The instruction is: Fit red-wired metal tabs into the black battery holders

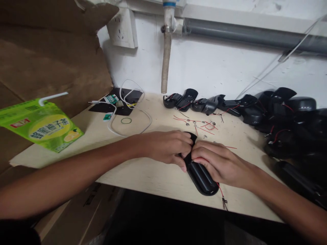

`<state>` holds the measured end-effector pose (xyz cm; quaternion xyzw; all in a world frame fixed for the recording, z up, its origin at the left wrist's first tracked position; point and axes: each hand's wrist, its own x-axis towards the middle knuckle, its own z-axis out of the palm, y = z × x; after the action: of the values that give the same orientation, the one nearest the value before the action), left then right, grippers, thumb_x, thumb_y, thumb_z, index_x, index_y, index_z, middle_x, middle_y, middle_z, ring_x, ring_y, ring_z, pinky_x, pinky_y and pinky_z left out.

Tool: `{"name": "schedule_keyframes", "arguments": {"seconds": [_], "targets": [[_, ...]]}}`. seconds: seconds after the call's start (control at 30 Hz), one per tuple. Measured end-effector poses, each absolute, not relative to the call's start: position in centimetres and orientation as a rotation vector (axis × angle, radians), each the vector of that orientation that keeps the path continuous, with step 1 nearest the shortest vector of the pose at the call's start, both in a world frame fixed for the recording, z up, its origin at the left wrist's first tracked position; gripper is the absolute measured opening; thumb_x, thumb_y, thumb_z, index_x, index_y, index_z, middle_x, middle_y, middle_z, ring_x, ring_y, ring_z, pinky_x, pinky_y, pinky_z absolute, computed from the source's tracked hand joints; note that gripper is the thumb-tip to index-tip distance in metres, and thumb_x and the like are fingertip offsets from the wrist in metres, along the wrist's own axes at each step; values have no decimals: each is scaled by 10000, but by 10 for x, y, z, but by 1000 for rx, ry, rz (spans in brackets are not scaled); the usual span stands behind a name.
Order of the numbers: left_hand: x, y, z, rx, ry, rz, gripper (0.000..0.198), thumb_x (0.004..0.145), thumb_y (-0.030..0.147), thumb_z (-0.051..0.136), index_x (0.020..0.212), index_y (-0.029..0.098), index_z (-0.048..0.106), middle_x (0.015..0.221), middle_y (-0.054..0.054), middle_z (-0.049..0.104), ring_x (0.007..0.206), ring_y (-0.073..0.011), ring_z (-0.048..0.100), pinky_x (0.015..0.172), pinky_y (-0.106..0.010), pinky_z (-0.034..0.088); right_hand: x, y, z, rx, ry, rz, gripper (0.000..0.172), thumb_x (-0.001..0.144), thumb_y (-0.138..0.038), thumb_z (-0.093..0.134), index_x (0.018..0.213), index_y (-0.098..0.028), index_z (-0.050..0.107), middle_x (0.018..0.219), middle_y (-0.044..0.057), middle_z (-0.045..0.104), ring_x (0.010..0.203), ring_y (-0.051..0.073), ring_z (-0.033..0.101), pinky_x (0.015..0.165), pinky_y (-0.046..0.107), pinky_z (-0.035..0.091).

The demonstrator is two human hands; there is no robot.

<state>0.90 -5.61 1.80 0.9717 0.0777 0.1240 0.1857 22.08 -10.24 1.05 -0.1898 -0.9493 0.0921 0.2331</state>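
Note:
A black plastic shell [204, 178], long with rounded ends, lies tilted on the table under both hands. My left hand [170, 148] is closed around its far end, the thumb along the near side. My right hand [221, 163] pinches at the middle of the shell, where a bit of red wire shows by the fingertips; the exact grip is partly hidden. From beneath that hand a red lead [220, 190] runs out to a small metal contact [224, 203] near the table's front edge.
Loose red wires and small metal contacts [194, 124] lie beyond my hands. More black shells [255, 109] pile up along the wall and at right. A white cable [109, 124] and a green drink pack [51, 126] with a straw are at left. A hose [166, 64] hangs overhead.

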Motion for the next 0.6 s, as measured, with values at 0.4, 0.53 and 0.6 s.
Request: {"name": "schedule_keyframes", "arguments": {"seconds": [0.4,0.53,0.6], "targets": [[10,-55,18,2759,175,378,245,867,306,619,683,152,570,721,-33,580,778,-168,536,764,-284,441,218,-108,21,-485,-2731,92,224,966,-128,365,863,-133,563,755,67,563,659,156,513,594,289,442],[9,-57,18,2760,205,372,214,842,283,652,687,156,580,728,-24,588,787,-163,540,781,-279,443,219,-106,18,-531,-2648,261,178,962,-156,403,908,-141,572,798,63,580,683,150,531,609,281,454],[9,-59,20,2756,231,365,194,830,271,667,693,159,587,741,-20,598,797,-158,544,800,-275,443,221,-104,17,-562,-2572,428,129,954,-167,451,943,-148,578,847,56,598,723,133,554,643,258,466]]}}
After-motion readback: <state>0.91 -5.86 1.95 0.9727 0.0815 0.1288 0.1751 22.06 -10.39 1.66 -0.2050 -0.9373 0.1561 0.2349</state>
